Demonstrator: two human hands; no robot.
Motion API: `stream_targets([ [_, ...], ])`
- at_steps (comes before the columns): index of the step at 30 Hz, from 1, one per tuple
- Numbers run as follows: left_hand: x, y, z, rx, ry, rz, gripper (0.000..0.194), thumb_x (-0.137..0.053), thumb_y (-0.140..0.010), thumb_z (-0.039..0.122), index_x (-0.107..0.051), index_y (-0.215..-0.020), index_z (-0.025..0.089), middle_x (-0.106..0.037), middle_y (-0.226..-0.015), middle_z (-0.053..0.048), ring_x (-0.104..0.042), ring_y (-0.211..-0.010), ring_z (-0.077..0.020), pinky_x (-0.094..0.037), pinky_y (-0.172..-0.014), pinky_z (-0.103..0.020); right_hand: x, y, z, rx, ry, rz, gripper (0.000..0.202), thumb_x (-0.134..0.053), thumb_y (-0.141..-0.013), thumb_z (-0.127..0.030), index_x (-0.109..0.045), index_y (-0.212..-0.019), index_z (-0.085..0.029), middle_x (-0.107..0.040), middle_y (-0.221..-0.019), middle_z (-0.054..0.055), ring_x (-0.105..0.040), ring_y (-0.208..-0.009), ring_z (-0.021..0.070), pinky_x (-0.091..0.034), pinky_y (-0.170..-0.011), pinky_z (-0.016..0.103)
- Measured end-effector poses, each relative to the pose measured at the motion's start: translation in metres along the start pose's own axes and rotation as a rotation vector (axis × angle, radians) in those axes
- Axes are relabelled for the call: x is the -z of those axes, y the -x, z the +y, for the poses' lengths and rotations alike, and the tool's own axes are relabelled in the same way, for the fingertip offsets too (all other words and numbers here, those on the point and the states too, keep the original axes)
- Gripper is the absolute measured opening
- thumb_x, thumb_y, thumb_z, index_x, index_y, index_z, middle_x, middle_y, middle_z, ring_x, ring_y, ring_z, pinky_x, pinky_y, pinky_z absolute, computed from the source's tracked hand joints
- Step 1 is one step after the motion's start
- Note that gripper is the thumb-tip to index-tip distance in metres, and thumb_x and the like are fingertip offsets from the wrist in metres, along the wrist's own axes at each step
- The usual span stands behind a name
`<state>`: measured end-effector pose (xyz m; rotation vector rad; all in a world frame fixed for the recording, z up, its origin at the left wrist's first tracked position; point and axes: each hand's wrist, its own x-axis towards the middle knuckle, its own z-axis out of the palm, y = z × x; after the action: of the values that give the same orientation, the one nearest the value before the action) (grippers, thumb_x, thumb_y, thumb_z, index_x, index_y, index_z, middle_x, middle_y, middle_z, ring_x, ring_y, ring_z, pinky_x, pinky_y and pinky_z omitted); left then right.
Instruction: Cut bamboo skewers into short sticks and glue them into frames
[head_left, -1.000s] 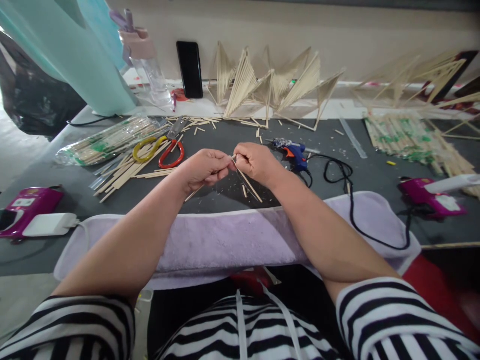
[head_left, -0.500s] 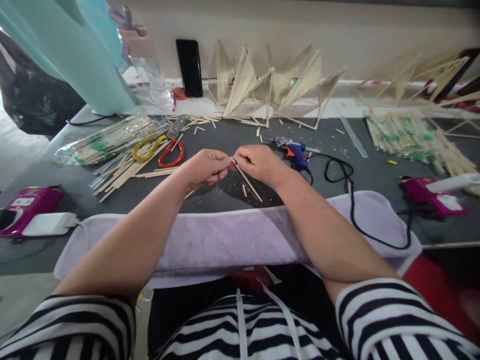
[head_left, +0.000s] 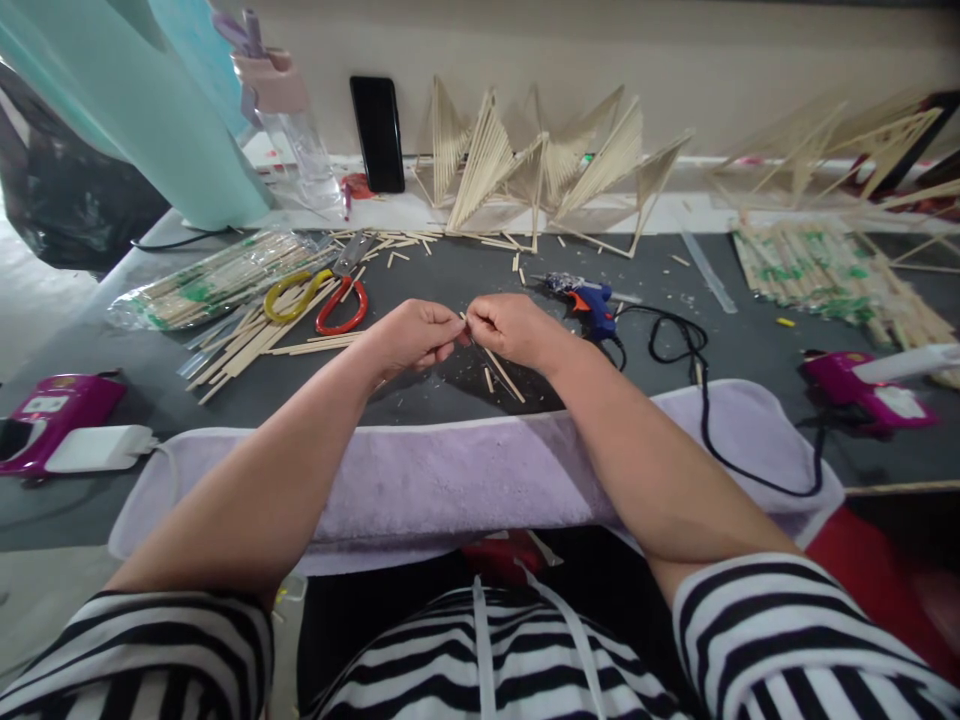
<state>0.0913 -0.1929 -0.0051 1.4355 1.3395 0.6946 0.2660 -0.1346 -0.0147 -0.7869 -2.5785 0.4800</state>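
My left hand (head_left: 418, 338) and my right hand (head_left: 511, 325) meet fingertip to fingertip above the dark table, thumbs pressed on index fingers. Both pinch at thin wooden sticks, mostly hidden by the fingers. Below the right hand a pale wooden stick (head_left: 504, 374) slants down toward the towel; whether its upper end is in the fingers is hard to see. A short stick piece (head_left: 488, 379) lies beside it. Left of the hands are scissors (head_left: 341, 305) with one yellow and one red handle, on a pile of wooden sticks (head_left: 259, 343).
A blue glue gun (head_left: 592, 307) with a black cord lies right of my hands. Stick frameworks (head_left: 487, 165) stand along the wall beside a phone (head_left: 378, 135) and a bottle (head_left: 289, 130). A lilac towel (head_left: 457, 470) covers the front edge. Bagged sticks (head_left: 225, 275) lie left.
The hands stay almost in place, still pinching together. A stick end that showed under my left hand is no longer visible. Scissors, glue gun and frameworks have not moved.
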Motion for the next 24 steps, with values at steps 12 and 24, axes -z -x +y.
stream_targets([
  [12, -0.0028, 0.0004, 0.0035, 0.004, -0.088, 0.054, 0.024, -0.051, -0.084, 0.034, -0.063, -0.078, 0.014, -0.046, -0.049, 0.004, -0.031, -0.033, -0.0026, -0.022, -0.037, -0.018, 0.0001, -0.0003, 0.0013, -0.082, -0.11, 0.034, 0.035, -0.038, -0.09, -0.035, -0.064, -0.077, -0.015, -0.059, -0.067, 0.003, -0.047, -0.064, 0.0127, -0.032, -0.062, 0.024],
  [24, -0.0027, -0.0052, -0.0044, -0.031, -0.29, 0.104, 0.027, -0.051, -0.079, 0.035, -0.066, -0.074, 0.013, -0.049, -0.048, 0.003, -0.037, -0.037, -0.0054, -0.029, -0.041, -0.019, -0.0024, -0.0031, 0.0043, -0.029, 0.029, -0.068, 0.026, -0.038, -0.088, -0.023, -0.062, -0.083, -0.014, -0.062, -0.079, 0.007, -0.051, -0.072, 0.0147, -0.033, -0.066, 0.025],
])
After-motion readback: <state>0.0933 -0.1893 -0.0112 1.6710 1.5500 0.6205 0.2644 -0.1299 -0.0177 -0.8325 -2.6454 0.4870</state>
